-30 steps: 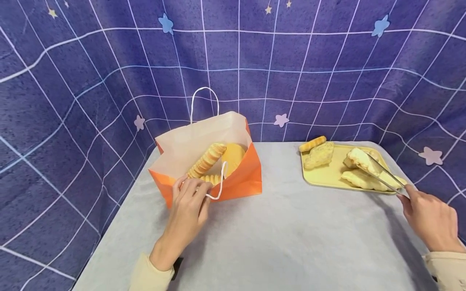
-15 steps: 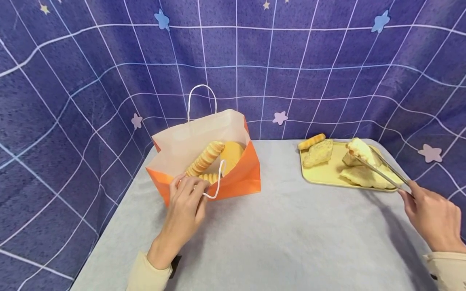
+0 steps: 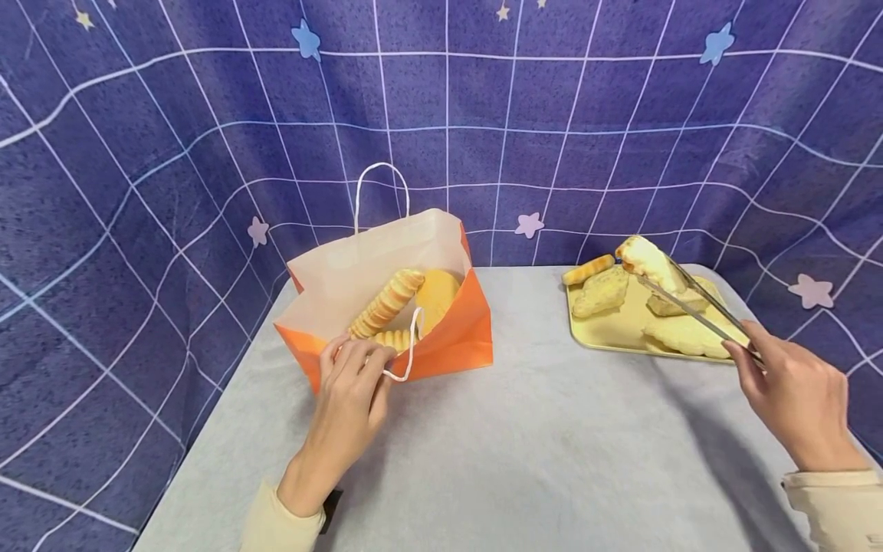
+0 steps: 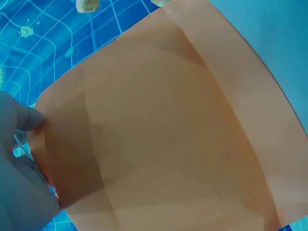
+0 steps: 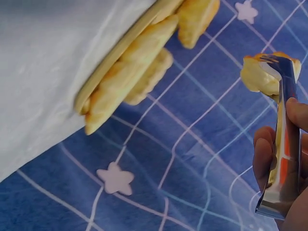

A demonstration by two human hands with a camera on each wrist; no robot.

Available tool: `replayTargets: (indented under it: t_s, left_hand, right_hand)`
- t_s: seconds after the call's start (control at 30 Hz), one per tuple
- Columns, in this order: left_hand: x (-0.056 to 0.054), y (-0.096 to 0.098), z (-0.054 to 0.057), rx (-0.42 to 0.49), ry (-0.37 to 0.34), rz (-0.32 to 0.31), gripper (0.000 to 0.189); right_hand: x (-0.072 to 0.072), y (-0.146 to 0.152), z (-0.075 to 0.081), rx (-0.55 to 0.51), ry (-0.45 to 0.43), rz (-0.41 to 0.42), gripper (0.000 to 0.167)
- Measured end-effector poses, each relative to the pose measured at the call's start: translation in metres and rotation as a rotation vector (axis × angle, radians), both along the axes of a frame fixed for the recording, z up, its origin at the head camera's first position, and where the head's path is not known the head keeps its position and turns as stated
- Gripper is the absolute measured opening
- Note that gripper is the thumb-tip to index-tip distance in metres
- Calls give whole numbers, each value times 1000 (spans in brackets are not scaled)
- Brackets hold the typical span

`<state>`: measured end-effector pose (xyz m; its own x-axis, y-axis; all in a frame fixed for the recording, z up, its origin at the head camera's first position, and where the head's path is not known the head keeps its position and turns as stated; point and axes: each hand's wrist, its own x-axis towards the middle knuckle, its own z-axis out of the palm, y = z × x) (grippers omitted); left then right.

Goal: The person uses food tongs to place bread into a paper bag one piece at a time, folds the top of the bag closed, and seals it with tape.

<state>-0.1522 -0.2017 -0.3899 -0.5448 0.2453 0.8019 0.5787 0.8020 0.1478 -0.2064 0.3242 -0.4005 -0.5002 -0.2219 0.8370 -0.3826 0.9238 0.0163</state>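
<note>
My left hand grips the near rim of an orange paper bag with white handles. The left wrist view also shows thumb and fingers pinching the edge of the bag. Inside the bag lie ridged bread rolls and a round orange-yellow piece. At the right, my right hand holds metal tongs. Their tips clamp a pale bread piece with a browned end, raised above the yellow tray.
Still on the tray are a long pale bread, a browned piece and a speckled slice. A ridged stick lies at its back left corner. A starry blue curtain hangs behind the grey-covered table.
My right hand has lifted the bread piece in the tongs up from the tray and moved it left. The left hand stays on the bag's rim.
</note>
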Motion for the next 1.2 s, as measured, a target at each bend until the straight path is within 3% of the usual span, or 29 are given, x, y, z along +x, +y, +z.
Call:
replayTargets:
  t_s: [0.43,0.77,1.2]
  left_hand:
    - [-1,-3,-2,-2,5,3,20]
    - [1,-3,-3,-5,1,-5,22]
    - [2,-4,-4,-3,28,-6,23]
  right_hand:
    - [11,-42,9,-53,26,80,55]
    - [16,-77,18,-79,86,154,52]
    - [11,-125,49,-129,152,300,50]
